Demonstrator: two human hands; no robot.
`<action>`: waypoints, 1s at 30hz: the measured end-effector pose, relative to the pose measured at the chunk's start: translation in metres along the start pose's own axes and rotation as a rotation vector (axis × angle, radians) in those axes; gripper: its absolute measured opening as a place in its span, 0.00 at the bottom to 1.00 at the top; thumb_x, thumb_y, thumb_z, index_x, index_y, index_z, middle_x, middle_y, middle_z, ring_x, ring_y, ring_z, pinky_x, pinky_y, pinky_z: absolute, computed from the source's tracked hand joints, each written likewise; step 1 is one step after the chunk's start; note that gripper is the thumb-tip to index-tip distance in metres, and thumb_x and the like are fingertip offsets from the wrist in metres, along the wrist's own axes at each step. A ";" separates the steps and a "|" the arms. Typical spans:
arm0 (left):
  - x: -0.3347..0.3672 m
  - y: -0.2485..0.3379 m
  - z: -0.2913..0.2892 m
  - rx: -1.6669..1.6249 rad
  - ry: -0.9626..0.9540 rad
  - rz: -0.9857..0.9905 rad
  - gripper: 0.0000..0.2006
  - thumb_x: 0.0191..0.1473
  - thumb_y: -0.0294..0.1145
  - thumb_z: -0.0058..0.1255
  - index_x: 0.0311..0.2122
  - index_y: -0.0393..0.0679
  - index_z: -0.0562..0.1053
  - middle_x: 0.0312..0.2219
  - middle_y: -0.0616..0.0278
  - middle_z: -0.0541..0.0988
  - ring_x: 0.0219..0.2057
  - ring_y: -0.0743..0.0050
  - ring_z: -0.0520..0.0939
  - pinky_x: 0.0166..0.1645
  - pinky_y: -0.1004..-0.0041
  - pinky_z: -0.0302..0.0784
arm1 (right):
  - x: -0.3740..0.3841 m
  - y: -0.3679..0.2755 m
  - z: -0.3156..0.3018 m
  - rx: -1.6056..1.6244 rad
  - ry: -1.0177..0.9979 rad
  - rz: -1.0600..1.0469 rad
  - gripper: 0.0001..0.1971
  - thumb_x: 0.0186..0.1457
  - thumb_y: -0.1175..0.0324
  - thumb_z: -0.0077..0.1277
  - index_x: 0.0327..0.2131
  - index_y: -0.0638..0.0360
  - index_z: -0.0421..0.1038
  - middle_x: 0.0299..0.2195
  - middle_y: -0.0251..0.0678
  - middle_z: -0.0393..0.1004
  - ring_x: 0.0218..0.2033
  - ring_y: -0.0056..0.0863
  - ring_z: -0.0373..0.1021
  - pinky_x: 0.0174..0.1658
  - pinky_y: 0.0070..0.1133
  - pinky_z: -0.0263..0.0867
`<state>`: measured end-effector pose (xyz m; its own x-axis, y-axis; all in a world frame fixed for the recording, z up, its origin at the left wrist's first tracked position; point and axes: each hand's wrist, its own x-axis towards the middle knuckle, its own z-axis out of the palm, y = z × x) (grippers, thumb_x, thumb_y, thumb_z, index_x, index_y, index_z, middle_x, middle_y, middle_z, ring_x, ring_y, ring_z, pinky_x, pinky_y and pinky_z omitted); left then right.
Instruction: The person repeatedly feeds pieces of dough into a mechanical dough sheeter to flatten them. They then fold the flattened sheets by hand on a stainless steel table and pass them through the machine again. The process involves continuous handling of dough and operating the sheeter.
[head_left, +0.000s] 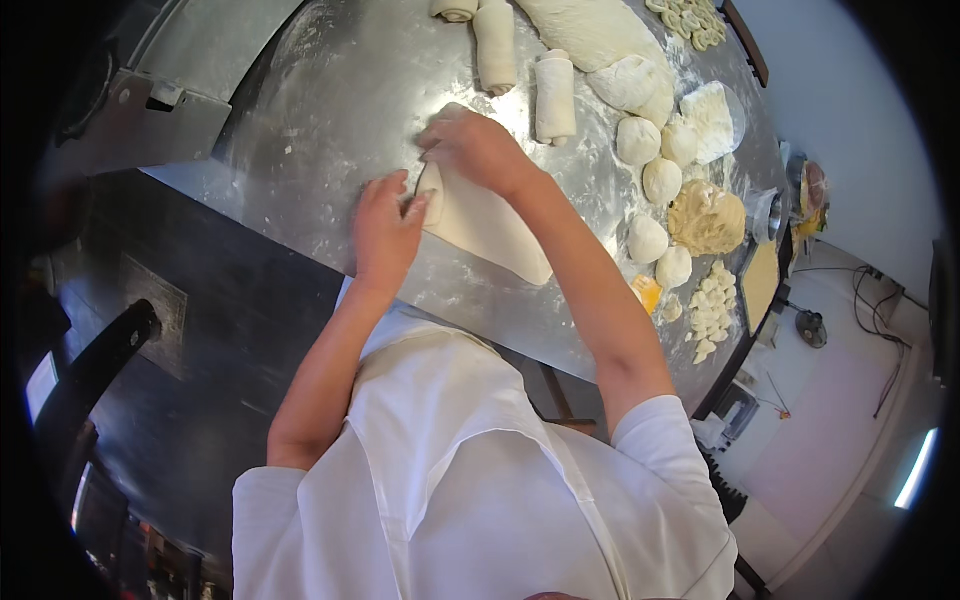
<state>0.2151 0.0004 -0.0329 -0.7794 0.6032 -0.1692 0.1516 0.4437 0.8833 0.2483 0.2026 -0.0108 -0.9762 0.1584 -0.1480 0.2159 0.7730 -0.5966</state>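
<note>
A flat sheet of pale dough [490, 232] lies on the floured metal table, narrowing toward its right end. Its left edge is folded over into a thick lip [430, 193]. My left hand [387, 225] is beside that lip, thumb apart from the fingers and its tip against the dough. My right hand [472, 146] curls over the far end of the folded edge; its fingertips are slightly blurred and partly hidden. Beyond it lie rolled dough cylinders, one [495, 48] behind my right hand and another [555, 97] farther right.
A large dough mass [600, 45] rests at the far side of the metal table [310, 120]. On the right are several round dough balls [662, 181], a yellowish dough lump [706, 217], small cut dough pieces [713, 305] and a metal container [766, 215]. Metal equipment [170, 125] stands at far left.
</note>
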 end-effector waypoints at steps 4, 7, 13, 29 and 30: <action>0.003 0.011 0.012 0.308 -0.023 0.164 0.15 0.52 0.31 0.63 0.44 0.38 0.75 0.41 0.46 0.76 0.41 0.41 0.78 0.46 0.52 0.75 | -0.004 0.009 -0.006 0.093 -0.023 0.055 0.03 0.56 0.69 0.58 0.33 0.57 0.77 0.37 0.37 0.76 0.42 0.40 0.74 0.47 0.31 0.70; 0.014 0.009 0.021 0.266 0.024 0.136 0.11 0.52 0.28 0.61 0.41 0.39 0.74 0.40 0.48 0.76 0.42 0.42 0.78 0.46 0.52 0.75 | -0.007 0.014 -0.012 0.086 0.007 0.072 0.03 0.55 0.71 0.58 0.33 0.58 0.76 0.35 0.40 0.76 0.41 0.42 0.73 0.45 0.31 0.70; 0.079 0.011 0.008 0.265 0.016 0.317 0.09 0.55 0.24 0.58 0.42 0.41 0.76 0.40 0.50 0.77 0.42 0.43 0.78 0.48 0.54 0.74 | -0.013 0.038 -0.009 0.217 0.354 0.147 0.04 0.53 0.75 0.58 0.33 0.60 0.75 0.35 0.43 0.77 0.39 0.46 0.73 0.42 0.35 0.70; 0.139 0.021 0.063 0.786 0.392 0.196 0.35 0.65 0.55 0.43 0.66 0.35 0.62 0.64 0.36 0.64 0.67 0.35 0.61 0.69 0.43 0.53 | -0.243 0.075 0.044 0.198 0.888 0.380 0.09 0.61 0.77 0.53 0.44 0.63 0.75 0.39 0.39 0.77 0.39 0.31 0.73 0.44 0.25 0.70; 0.137 0.012 0.076 0.836 0.412 0.199 0.37 0.65 0.58 0.42 0.66 0.35 0.62 0.65 0.37 0.63 0.68 0.34 0.60 0.70 0.41 0.52 | -0.255 0.082 0.049 0.111 0.848 0.384 0.10 0.61 0.77 0.53 0.46 0.63 0.75 0.41 0.40 0.77 0.41 0.34 0.73 0.45 0.27 0.70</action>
<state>0.1565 0.1392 -0.0785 -0.8211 0.5087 0.2589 0.5660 0.7843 0.2540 0.5160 0.1955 -0.0613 -0.5170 0.8192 0.2483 0.4843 0.5191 -0.7042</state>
